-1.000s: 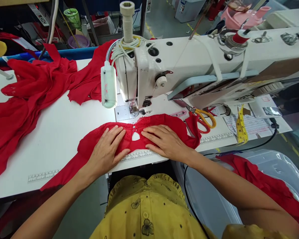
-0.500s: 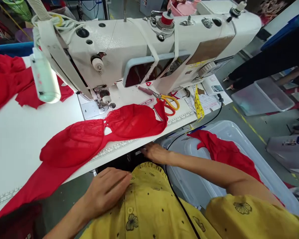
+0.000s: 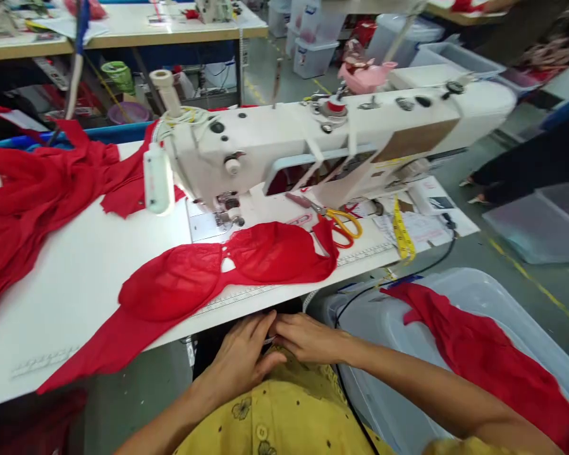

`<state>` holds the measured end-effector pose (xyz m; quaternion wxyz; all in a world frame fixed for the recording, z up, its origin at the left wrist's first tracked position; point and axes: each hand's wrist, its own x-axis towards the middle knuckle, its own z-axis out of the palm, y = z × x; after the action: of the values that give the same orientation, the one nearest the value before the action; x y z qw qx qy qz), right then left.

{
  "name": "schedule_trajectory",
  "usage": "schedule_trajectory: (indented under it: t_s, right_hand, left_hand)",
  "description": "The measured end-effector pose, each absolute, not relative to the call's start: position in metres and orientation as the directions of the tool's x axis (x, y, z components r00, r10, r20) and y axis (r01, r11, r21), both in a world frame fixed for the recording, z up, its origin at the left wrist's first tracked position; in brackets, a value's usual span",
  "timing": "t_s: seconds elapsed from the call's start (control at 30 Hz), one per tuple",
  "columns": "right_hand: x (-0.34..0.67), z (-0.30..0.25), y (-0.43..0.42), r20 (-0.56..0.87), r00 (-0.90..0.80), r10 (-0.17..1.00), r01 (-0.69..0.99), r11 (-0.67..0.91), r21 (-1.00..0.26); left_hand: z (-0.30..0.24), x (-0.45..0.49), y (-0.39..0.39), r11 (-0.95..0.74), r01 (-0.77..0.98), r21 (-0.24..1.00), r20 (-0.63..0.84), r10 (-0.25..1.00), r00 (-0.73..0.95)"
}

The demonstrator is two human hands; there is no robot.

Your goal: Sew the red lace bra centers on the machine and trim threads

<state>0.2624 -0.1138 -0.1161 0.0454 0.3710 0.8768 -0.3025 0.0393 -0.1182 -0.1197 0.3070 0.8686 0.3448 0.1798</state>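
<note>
A red lace garment (image 3: pixel 208 278) lies flat on the white table (image 3: pixel 76 278) in front of the sewing machine (image 3: pixel 313 133), with one end hanging over the front edge. Both hands are off it, down at my lap below the table edge. My left hand (image 3: pixel 244 363) and my right hand (image 3: pixel 308 338) meet fingertip to fingertip over my yellow shirt. Their fingers are pressed together around something small between them that I cannot make out.
A pile of red fabric (image 3: pixel 33 189) covers the table's left side. Yellow-handled scissors (image 3: pixel 341 221) and a yellow tape measure (image 3: pixel 401 234) lie under the machine arm. A clear plastic bin (image 3: pixel 478 297) with red cloth (image 3: pixel 478 354) stands at my right. Another person's dark sleeve is at the far right.
Both hands left the garment and dropped below the table edge, then came together at my lap. The garment stays put. My head turned right, then partly back and up.
</note>
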Motion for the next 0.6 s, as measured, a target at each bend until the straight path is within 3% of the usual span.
schedule_trajectory:
  t_s: [0.07, 0.13, 0.3, 0.37, 0.47, 0.6]
  right_hand:
    - [0.260, -0.090, -0.109, -0.278, -0.675, 0.683, 0.657, 0.387, -0.646]
    - [0.258, -0.067, -0.103, -0.299, -0.619, 0.726, 0.636, 0.240, -0.734]
    - [0.259, -0.026, -0.087, -0.275, -0.596, 0.754, 0.497, 0.077, -0.864]
    - [0.257, -0.015, -0.076, -0.236, -0.526, 0.817, 0.452, 0.034, -0.891]
    - [0.248, -0.006, -0.054, -0.155, -0.441, 0.884, 0.423, 0.052, -0.905]
    - [0.230, -0.014, -0.027, -0.174, -0.470, 0.865, 0.446, 0.062, -0.893]
  left_hand:
    - [-0.108, 0.038, -0.115, -0.466, 0.553, 0.691, -0.052, 0.731, 0.680]
    - [-0.094, 0.033, -0.113, -0.380, 0.553, 0.741, -0.091, 0.760, 0.643]
    - [-0.051, 0.009, -0.099, -0.377, 0.467, 0.800, 0.117, 0.861, 0.494]
    - [-0.042, -0.003, -0.086, -0.437, 0.513, 0.739, 0.235, 0.881, 0.412]
    - [-0.045, -0.018, -0.064, -0.587, 0.597, 0.546, 0.457, 0.806, 0.375]
    - [-0.066, -0.028, -0.046, -0.691, 0.608, 0.391, 0.477, 0.717, 0.508]
